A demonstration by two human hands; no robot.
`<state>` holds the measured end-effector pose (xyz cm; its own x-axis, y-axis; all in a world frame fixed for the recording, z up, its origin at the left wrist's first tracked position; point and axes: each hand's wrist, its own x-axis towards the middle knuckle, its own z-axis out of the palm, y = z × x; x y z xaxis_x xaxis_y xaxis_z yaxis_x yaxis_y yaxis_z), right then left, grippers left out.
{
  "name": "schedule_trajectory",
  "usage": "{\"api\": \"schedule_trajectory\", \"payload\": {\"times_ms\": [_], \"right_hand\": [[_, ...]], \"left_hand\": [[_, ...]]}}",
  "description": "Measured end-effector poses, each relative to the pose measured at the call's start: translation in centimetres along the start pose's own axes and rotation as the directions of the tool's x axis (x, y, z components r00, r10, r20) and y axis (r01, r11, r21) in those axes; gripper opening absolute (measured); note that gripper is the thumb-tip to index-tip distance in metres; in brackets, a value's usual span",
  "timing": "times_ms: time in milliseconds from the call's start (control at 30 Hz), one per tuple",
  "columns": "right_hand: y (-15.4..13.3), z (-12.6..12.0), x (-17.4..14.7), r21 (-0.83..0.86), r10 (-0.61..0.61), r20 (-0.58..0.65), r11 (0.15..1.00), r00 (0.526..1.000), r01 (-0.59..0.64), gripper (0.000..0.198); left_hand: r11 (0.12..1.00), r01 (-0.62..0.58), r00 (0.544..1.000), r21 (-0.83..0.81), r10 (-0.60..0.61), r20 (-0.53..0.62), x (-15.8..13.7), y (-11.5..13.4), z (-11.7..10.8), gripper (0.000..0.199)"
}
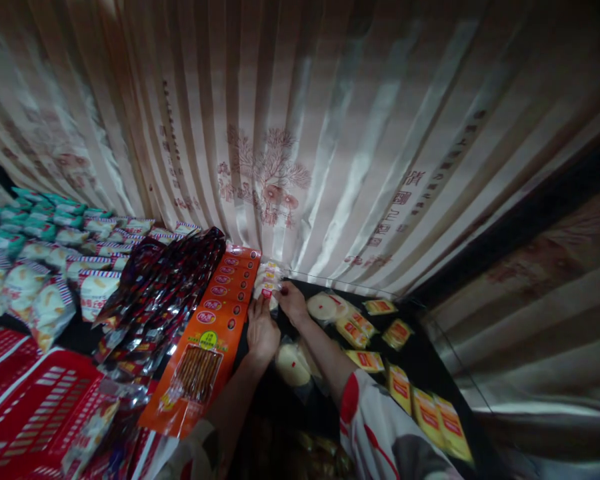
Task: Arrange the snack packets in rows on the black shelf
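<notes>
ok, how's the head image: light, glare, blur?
Head view: dim overall; pale sheen streaks the curtain; small highlights on the dark packets; print on the yellow packets soft; left hand and right hand dimly lit, grip details hard to read.

From the lower frame, the bare left forearm (240, 393) and bare right forearm (325, 357) converge near centre. The left hand (263, 331), back uppermost, points its fingers upward; the right hand (293, 303), just beside, bends its fingers leftward.
</notes>
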<state>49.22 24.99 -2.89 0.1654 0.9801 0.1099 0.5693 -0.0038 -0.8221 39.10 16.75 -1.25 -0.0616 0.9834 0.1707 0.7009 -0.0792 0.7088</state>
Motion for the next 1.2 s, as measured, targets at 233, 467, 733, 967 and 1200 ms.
{"api": "schedule_trajectory", "payload": {"times_ms": [233, 467, 733, 967, 1200], "right_hand": [[-0.8, 0.2, 0.5, -0.121, 0.074, -0.062, 0.989, 0.995, -0.081, 0.030], [-1.5, -0.7, -1.7, -0.163, -0.057, -0.119, 0.986, 0.991, 0.037, 0.042], [-2.7, -6.5, -8.3, -0.127, -0.245, -0.067, 0.964, 0.967, 0.235, 0.026], [-0.3, -10.5, -16.6, -0.177, -0.171, -0.076, 0.972, 0.982, 0.156, 0.028], [1.2, -11.2, -20.7, -0.186, -0.181, -0.077, 0.969, 0.981, 0.164, 0.030]], "left_hand": [[1.000, -0.017, 0.999, -0.007, 0.016, -0.045, 0.5, -0.2, 0.8, 0.057], [0.999, -0.043, 0.999, 0.016, 0.043, -0.015, 0.5, -0.3, 0.6, 0.056], [0.984, -0.170, 0.985, 0.051, 0.171, -0.021, -3.6, 1.2, -1.8, 0.043], [0.882, -0.467, 0.840, -0.064, 0.465, 0.281, -9.8, 3.4, -2.3, 0.056], [0.907, -0.422, 0.863, -0.013, 0.406, 0.301, -10.7, 4.0, 0.2, 0.041]]}}
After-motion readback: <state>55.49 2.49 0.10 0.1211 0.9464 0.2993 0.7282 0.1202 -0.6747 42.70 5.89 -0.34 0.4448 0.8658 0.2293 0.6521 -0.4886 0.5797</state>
